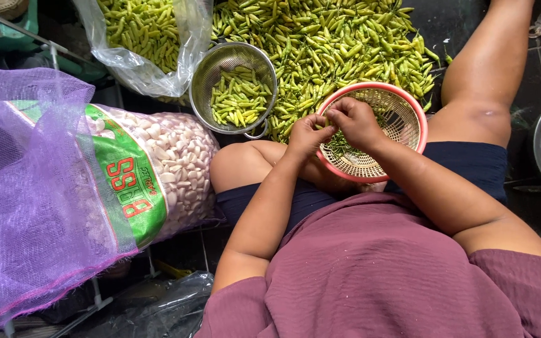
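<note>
My left hand (308,134) and right hand (355,122) met, fingertips pinched on a small green chili (329,128) | directly beneath: pink-rimmed woven basket (408,112) on my lap | just beyond: loose chili pile (339,44) | beyond-left: metal colander (211,75) of chilies | far left: garlic sack (170,163).

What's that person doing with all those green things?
A person sits on the floor with a pink basket on their lap. Both hands, left hand and right hand, meet over it, pinching a small green chili. A big chili pile lies in front, beside a metal strainer with more chilies. A garlic sack lies to the left.
</note>
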